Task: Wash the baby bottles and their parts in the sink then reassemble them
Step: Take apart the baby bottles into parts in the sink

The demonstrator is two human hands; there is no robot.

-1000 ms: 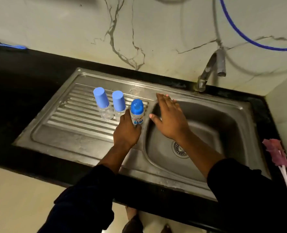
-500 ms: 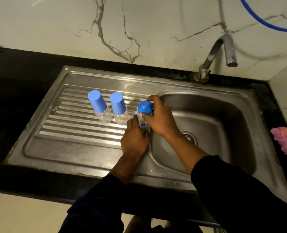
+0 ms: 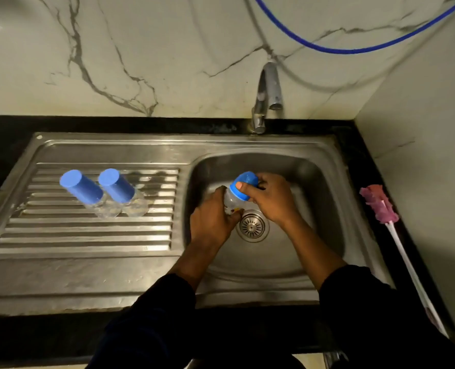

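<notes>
Head view: the left hand (image 3: 211, 222) wraps its curled fingers round the lower body of a small clear plastic baby bottle (image 3: 231, 203). The right hand (image 3: 271, 201) grips the bottle's rounded blue cap (image 3: 245, 183), thumb on the cap's near rim and fingers curled over its far side. The bottle is held tilted above the steel sink basin (image 3: 316, 187), cap pointing far and slightly right, just beyond the round metal drain strainer (image 3: 252, 227).

To the left, two more clear bottles with tall blue cylindrical caps stand side by side on the ribbed steel drainboard (image 3: 87, 235). The left capped bottle (image 3: 83, 191) and the right capped bottle (image 3: 119, 189) are touching or nearly so at their bases.

At the far rim a curved chrome tap (image 3: 270, 86) reaches over the basin, and a blue hose (image 3: 340, 50) hangs across the veined marble wall (image 3: 167, 49) above it. On the black counter (image 3: 354, 161) right of the sink lies a pink-headed bottle brush (image 3: 379, 203), its white handle running toward the near edge.
</notes>
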